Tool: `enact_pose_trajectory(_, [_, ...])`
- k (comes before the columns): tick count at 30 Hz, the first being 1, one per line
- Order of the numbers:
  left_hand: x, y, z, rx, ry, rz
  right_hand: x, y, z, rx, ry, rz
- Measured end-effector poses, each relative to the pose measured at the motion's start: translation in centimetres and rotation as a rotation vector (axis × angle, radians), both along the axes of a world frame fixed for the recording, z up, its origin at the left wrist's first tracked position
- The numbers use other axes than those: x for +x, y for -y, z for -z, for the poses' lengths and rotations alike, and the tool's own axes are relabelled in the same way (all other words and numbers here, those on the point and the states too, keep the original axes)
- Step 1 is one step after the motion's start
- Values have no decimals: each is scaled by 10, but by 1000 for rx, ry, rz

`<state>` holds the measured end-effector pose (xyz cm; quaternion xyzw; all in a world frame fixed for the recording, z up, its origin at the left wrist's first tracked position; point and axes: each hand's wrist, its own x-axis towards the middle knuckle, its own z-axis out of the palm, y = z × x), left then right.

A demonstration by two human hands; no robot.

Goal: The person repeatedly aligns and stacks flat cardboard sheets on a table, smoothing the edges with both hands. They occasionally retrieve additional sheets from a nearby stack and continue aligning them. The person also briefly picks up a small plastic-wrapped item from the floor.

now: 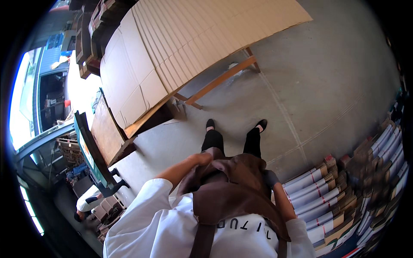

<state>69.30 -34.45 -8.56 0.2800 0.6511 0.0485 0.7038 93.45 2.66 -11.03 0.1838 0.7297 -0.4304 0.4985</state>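
My left hand point(203, 158) is bare and lies against the upper left part of a brown apron point(241, 200); its fingers are hidden by the cloth. At the apron's right side is my right hand point(270, 177), in a dark grey glove, with its fingers turned out of sight. The apron bunches into folds between the two hands. Beyond my feet, a large sheet of brown cardboard point(189, 38) with many parallel creases covers a table on wooden legs point(223, 80). Neither hand touches the cardboard.
Stacks of white bundles with cardboard point(316, 200) stand close on my right. Wooden pallets point(88, 56) are piled at the far left, near a brown board point(105, 129). Another person point(90, 198) bends down at the lower left. Grey concrete floor point(318, 86) lies beyond my feet.
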Motion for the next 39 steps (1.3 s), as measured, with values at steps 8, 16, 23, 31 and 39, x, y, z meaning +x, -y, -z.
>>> enact_pose_trajectory(8, [18, 126, -25, -7, -36, -144, 23, 94, -8, -37, -43, 35])
enact_pose_trajectory(16, [30, 301, -23, 8, 560, -271, 29, 296, -56, -697, 84, -299])
enact_pose_trajectory(23, [-29, 329, 113, -92, 639, -383, -75, 354, 45, 120, -126, 76])
enact_pose_trajectory(31, [-178, 416, 446, -359, -428, -1155, -121, 530, 187, 9, -315, 906])
enact_pose_trajectory(39, [-237, 447, 612, -583, -749, -1343, -139, 513, 194, -181, -124, 947])
